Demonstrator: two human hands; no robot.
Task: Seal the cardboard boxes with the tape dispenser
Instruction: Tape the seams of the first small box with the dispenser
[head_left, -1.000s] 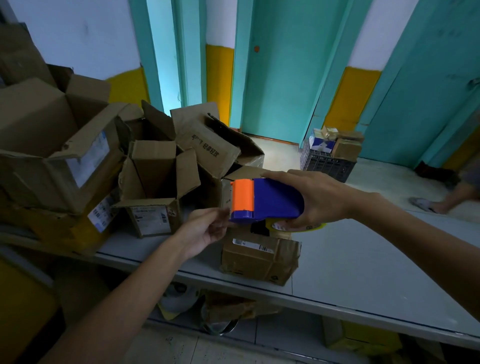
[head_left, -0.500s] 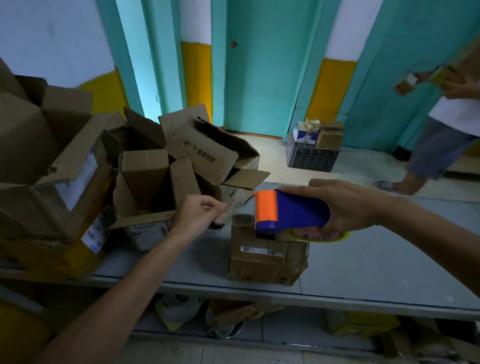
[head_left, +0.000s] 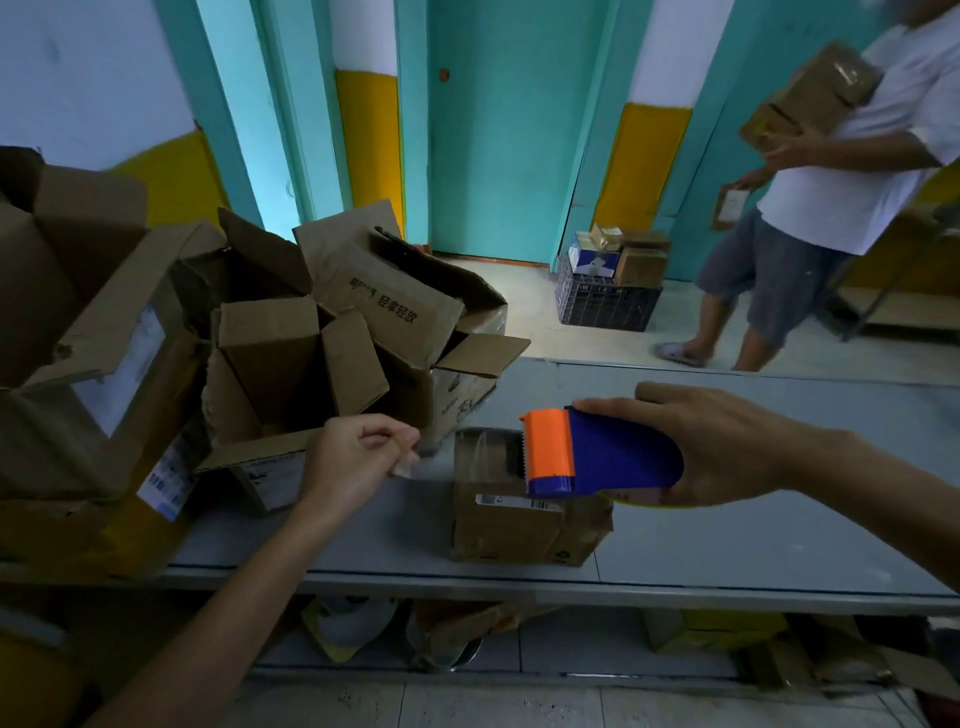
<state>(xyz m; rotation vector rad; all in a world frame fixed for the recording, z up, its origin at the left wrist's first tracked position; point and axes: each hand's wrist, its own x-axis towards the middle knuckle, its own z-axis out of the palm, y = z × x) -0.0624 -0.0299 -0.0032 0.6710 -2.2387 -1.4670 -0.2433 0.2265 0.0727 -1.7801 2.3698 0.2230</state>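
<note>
A small closed cardboard box (head_left: 519, 525) with a white label stands near the front edge of the grey table (head_left: 727, 540). My right hand (head_left: 722, 447) grips a blue and orange tape dispenser (head_left: 597, 452), held just above the box's top. A strip of clear tape (head_left: 467, 452) runs from the dispenser's toothed edge leftward across the box top. My left hand (head_left: 358, 457) pinches the free end of that tape, left of the box.
Several open, crumpled cardboard boxes (head_left: 291, 364) are heaped on the table's left half. A person (head_left: 831, 171) carrying boxes stands at the back right beside a dark crate (head_left: 605, 301) stacked with small boxes. Things lie on a shelf under the table.
My left hand has drawn the tape end further left, away from the dispenser. My right hand with the dispenser has shifted right over the box. The person at the back has come further into view.
</note>
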